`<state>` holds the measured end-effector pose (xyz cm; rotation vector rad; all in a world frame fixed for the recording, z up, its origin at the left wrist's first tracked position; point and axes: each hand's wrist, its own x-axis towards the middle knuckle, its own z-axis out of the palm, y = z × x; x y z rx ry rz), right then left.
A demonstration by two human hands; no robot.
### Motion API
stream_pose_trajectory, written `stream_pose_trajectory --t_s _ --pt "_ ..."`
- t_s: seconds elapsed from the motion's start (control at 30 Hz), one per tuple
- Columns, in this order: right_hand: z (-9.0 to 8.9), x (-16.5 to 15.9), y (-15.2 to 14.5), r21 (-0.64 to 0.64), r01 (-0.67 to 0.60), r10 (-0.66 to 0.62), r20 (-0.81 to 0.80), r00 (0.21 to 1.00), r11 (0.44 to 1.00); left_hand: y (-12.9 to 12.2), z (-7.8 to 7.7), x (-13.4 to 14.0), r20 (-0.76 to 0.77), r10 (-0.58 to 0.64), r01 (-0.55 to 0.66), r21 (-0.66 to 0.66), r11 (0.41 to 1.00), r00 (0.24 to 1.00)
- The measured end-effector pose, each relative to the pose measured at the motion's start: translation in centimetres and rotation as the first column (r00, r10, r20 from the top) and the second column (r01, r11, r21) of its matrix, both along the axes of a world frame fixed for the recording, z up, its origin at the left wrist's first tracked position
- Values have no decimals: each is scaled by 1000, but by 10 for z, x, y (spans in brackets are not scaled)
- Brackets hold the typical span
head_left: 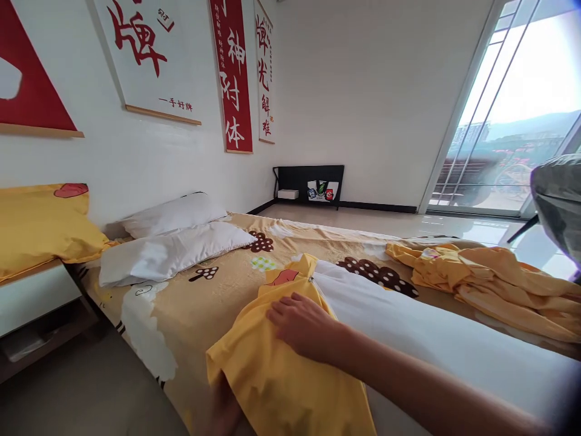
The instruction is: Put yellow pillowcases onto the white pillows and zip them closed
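Observation:
A yellow pillowcase (276, 363) with a pinkish-red print lies bunched on the bed in front of me, partly over the edge of a long white pillow (422, 333). My right hand (302, 327) reaches in from the right across the white pillow. Its fingers curl down against the pillowcase, gripping the cloth from above. At the bottom, my left hand (224, 406) is tucked beneath the pillowcase's near left edge. Cloth and blur hide its fingers.
Two white pillows (177, 251) lie at the bed's head. Crumpled yellow cloth (494, 278) spreads over the right side of the patterned sheet (227, 309). A nightstand (36, 297) bearing a yellow pillow (45, 224) stands left. A grey chair (558, 206) stands far right.

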<state>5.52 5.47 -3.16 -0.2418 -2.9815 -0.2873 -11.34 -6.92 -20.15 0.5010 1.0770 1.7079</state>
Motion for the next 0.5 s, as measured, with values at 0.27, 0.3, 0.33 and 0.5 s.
stream_pose_trajectory --t_s 0.27,0.3,0.33,0.5 --pt "-40 1 -2 -67 -118 114 -58 992 991 -4 3 -3 159 12 -6 -41 999 987" --pt "-41 0 -4 -30 -127 125 -63 990 991 -4 4 -5 167 1 8 -55 998 986" --pt "-41 -1 -4 6 -142 142 -77 987 990 -3 6 -7 172 -11 23 -63 998 985" --pt "-33 6 -5 198 -230 268 -198 943 953 13 16 -13 182 -88 94 -27 995 979"
